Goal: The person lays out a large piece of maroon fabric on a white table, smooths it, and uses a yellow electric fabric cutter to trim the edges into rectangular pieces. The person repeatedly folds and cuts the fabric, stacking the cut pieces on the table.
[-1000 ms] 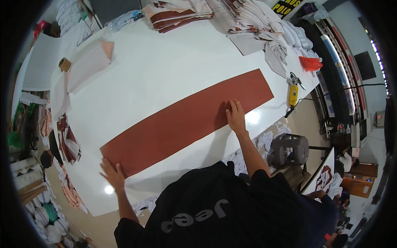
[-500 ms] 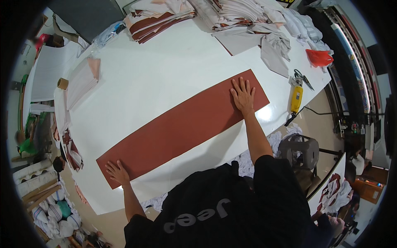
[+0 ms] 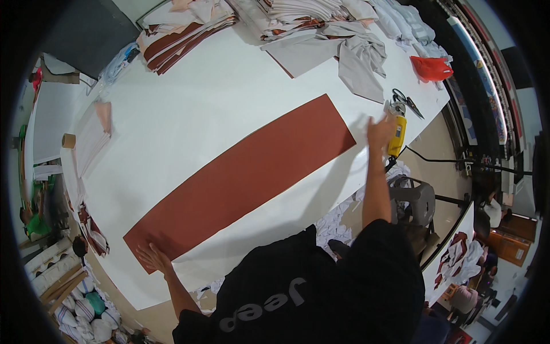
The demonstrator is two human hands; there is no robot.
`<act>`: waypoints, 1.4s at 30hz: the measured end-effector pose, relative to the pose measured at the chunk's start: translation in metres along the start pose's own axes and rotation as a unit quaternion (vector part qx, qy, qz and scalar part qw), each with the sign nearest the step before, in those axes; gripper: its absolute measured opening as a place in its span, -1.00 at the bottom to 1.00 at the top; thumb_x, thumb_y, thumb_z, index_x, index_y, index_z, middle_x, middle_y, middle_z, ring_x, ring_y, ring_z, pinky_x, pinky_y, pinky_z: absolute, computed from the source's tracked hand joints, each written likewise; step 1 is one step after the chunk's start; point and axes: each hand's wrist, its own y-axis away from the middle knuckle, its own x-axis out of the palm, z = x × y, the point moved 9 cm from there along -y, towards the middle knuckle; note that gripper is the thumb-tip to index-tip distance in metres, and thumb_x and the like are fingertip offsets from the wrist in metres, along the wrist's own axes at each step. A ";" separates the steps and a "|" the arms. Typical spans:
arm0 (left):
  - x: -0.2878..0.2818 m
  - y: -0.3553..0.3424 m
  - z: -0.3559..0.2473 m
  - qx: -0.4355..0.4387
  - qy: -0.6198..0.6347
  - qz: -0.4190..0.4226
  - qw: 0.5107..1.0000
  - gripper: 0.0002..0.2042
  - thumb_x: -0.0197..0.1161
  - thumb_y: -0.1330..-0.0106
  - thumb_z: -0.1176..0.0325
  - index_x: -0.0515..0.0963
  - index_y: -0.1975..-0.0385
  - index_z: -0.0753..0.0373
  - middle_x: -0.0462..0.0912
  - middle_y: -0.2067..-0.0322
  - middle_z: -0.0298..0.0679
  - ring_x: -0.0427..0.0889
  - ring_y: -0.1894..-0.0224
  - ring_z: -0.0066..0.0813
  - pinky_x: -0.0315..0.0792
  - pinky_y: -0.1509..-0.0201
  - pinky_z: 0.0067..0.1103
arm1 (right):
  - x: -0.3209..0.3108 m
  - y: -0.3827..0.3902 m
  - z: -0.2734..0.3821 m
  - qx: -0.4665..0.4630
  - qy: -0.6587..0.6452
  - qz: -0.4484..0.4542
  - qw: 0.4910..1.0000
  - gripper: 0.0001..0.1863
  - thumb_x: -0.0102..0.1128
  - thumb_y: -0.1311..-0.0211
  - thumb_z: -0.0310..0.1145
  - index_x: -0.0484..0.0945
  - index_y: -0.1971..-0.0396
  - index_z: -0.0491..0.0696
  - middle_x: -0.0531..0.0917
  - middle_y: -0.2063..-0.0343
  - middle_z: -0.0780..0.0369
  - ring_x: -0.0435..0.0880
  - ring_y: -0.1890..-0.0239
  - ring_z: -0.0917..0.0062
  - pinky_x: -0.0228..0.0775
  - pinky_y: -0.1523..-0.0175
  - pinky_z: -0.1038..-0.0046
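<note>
A long reddish-brown fabric piece point(image 3: 246, 178) lies flat and slanting across the white table point(image 3: 166, 114). At its near left end my left hand point(image 3: 154, 259) rests with the fingers spread. My right hand point(image 3: 380, 133) is off the fabric, past its right end, beside a yellow handheld electric cutter point(image 3: 397, 137). Its thumb stands apart from the fingers, which blur slightly at the cutter's edge. Whether they touch the cutter is hard to see. Just beyond the cutter's head lie black-handled scissors point(image 3: 407, 103).
Stacked white and brown fabric point(image 3: 189, 31) and loose grey cloth point(image 3: 358, 66) cover the far side. A red plastic bag point(image 3: 431, 69) sits at the far right. The cutter's black cord point(image 3: 435, 157) runs off rightward above a grey chair point(image 3: 413, 200). A tape roll point(image 3: 68, 141) stands at left.
My right hand has lifted off the fabric's right end and moved right to the yellow cutter. My left hand stays at the left end. The whole view has shifted slightly.
</note>
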 end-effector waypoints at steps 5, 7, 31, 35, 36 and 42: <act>0.012 0.050 -0.009 -0.026 0.030 0.007 0.999 -0.12 -0.27 -0.63 -0.43 -0.03 -0.74 0.07 -0.16 -0.75 -0.20 -0.21 -0.76 -0.01 -0.21 -0.71 0.15 | 0.013 -0.055 -0.149 0.162 -0.061 0.040 0.984 -0.31 0.55 -0.09 0.04 0.70 -0.11 -0.17 0.79 0.13 -0.09 0.79 -0.04 0.04 0.66 -0.11 0.10; 0.021 0.062 -0.009 -0.013 0.035 -0.005 0.999 -0.15 -0.21 -0.66 -0.36 0.05 -0.70 0.19 -0.05 -0.72 -0.06 -0.08 -0.73 0.09 -0.11 -0.70 0.10 | 0.041 -0.057 -0.158 0.179 -0.154 0.128 0.963 -0.50 0.52 -0.07 -0.11 0.75 0.10 -0.18 0.79 0.31 -0.04 0.80 0.35 0.05 0.67 0.17 0.10; 0.027 0.152 -0.207 0.250 0.066 0.000 0.966 -0.29 -0.02 -0.70 -0.06 0.18 -0.63 0.32 0.09 -0.68 -0.02 -0.05 -0.72 0.04 -0.22 -0.72 0.11 | -0.125 0.313 -0.023 -0.160 -0.278 0.337 0.885 -0.05 0.49 -0.12 -0.49 0.23 -0.54 -0.03 0.63 -0.10 -0.11 0.67 -0.19 -0.05 0.53 -0.31 0.04; 0.027 0.153 -0.207 0.264 0.067 -0.014 0.962 -0.30 -0.03 -0.70 -0.08 0.19 -0.63 0.32 0.11 -0.67 -0.04 -0.02 -0.72 0.03 -0.20 -0.71 0.11 | -0.122 0.311 -0.014 -0.268 -0.244 0.336 0.869 0.09 0.49 -0.10 -0.53 0.16 -0.67 0.12 0.60 -0.21 -0.18 0.64 -0.25 -0.16 0.53 -0.34 0.04; 0.027 0.153 -0.207 0.261 0.067 -0.014 0.963 -0.30 -0.03 -0.70 -0.08 0.19 -0.63 0.32 0.12 -0.67 -0.04 -0.01 -0.72 0.03 -0.20 -0.71 0.11 | -0.118 0.311 -0.014 -0.265 -0.225 0.360 0.866 0.14 0.50 -0.08 -0.55 0.13 -0.69 0.16 0.59 -0.25 -0.20 0.62 -0.27 -0.18 0.53 -0.36 0.05; 0.027 0.152 -0.206 0.255 0.075 -0.015 0.964 -0.30 -0.03 -0.70 -0.09 0.21 -0.62 0.31 0.12 -0.67 -0.05 0.00 -0.72 0.01 -0.21 -0.71 0.13 | -0.113 0.311 -0.008 -0.276 -0.237 0.329 0.871 0.04 0.44 -0.16 -0.51 0.21 -0.67 0.25 0.61 -0.15 -0.15 0.64 -0.19 -0.16 0.54 -0.28 0.00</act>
